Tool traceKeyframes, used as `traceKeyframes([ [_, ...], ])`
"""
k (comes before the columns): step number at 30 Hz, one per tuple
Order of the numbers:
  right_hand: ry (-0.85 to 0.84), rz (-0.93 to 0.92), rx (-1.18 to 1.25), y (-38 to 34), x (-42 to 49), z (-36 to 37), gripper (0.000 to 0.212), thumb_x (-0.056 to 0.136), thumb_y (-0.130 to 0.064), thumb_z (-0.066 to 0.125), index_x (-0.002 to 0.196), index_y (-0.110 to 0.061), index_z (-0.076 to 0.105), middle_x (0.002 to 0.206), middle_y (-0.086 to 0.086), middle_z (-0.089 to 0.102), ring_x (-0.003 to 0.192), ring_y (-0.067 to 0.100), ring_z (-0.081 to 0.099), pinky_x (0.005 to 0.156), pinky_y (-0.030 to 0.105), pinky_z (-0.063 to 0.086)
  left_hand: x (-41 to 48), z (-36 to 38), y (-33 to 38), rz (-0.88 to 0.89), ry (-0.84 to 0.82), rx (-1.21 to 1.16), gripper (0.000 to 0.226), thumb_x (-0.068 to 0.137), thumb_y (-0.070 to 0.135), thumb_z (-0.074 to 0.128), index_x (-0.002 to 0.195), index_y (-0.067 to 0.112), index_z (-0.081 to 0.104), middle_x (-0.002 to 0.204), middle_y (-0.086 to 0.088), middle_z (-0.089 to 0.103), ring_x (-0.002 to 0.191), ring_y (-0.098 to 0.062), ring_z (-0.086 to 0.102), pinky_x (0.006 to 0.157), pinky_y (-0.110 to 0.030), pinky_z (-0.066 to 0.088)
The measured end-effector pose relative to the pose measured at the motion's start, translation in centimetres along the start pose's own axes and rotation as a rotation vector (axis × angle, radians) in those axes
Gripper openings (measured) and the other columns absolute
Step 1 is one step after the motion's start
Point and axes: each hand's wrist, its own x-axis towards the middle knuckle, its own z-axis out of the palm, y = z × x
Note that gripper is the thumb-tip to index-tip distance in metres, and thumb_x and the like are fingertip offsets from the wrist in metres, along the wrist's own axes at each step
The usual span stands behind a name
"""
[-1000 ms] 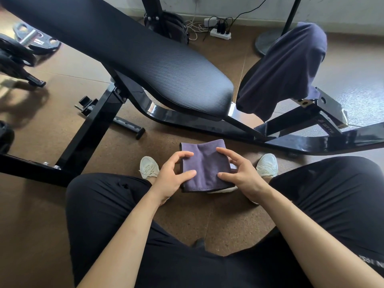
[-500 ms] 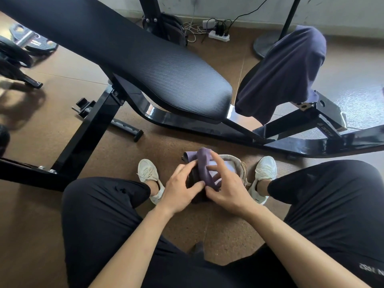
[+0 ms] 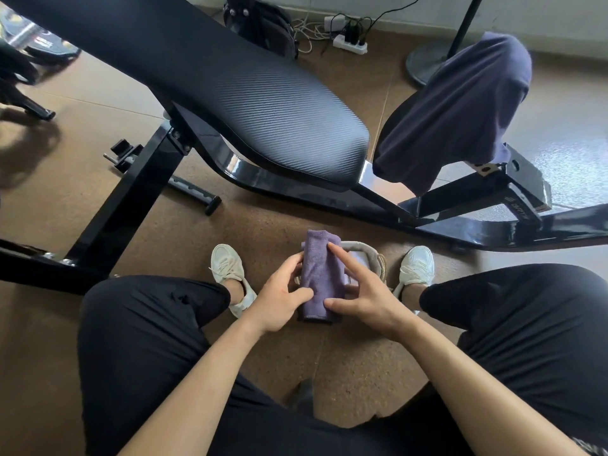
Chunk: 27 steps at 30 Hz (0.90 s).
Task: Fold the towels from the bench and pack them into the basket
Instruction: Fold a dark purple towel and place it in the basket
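One towel (image 3: 320,284), square a second ago, now folded narrow over basket (image 3: 370,255): my left hand (image 3: 279,301) grips it, right hand (image 3: 365,297) presses, fingers straight. Packing next.

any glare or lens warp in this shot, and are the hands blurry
Head view: glare washes out the floor at right and glints on the bench frame; the wide lens bows that frame; the left hand, right hand and purple towel are in focus.
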Motion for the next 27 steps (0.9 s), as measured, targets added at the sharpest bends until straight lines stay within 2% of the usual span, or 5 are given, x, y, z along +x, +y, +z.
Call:
traceKeyframes([
  [10,-0.115,0.319,0.0,4.6,3.0,-0.9,0.1,0.081,-0.004,0.082,0.157,-0.038,0.027,0.138,-0.024,0.04,0.12,0.003,0.051,0.091,0.014,0.05,4.3,2.6,-4.5,-0.226,-0.138,-0.047,0.061,0.095,0.009,0.064,0.148,0.027,0.039,0.149,-0.003,0.053,0.135,-0.017,0.052,0.113,-0.047,0.045],
  [13,-0.118,0.384,-0.048,6.2,5.9,-1.7,0.101,0.08,-0.009,0.084,0.158,-0.038,0.026,0.157,-0.004,0.03,0.137,0.019,0.04,0.113,0.034,0.042,6.9,3.2,-5.3,-0.308,-0.094,-0.085,0.071,0.097,0.009,0.063,0.158,0.021,0.028,0.154,-0.005,0.046,0.132,-0.016,0.049,0.111,-0.036,0.045],
  [17,-0.096,0.451,-0.057,9.6,10.3,-3.2,0.1,0.08,-0.007,0.084,0.156,-0.039,0.027,0.156,0.002,0.032,0.139,0.027,0.042,0.112,0.046,0.046,11.2,3.9,-8.1,-0.393,-0.053,-0.115,0.067,0.098,0.013,0.064,0.157,0.022,0.033,0.148,-0.007,0.054,0.124,-0.016,0.056,0.1,-0.029,0.048],
  [21,-0.091,0.482,-0.197,13.6,14.5,-4.4,0.097,0.084,-0.012,0.081,0.158,-0.034,0.022,0.156,0.001,0.029,0.141,0.025,0.038,0.111,0.041,0.048,15.2,3.9,-11.7,-0.513,0.062,-0.093,0.048,0.099,0.022,0.064,0.144,0.027,0.05,0.133,-0.002,0.064,0.114,-0.019,0.064,0.099,-0.044,0.057],
  [27,-0.107,0.403,-0.427,19.3,20.6,-4.4,0.096,0.088,-0.024,0.078,0.161,-0.03,0.015,0.164,0.0,0.025,0.146,0.024,0.033,0.115,0.031,0.034,20.5,3.0,-16.3,-0.51,0.308,0.095,0.037,0.099,0.024,0.062,0.136,0.026,0.058,0.133,0.0,0.064,0.117,-0.021,0.064,0.103,-0.039,0.052],
])
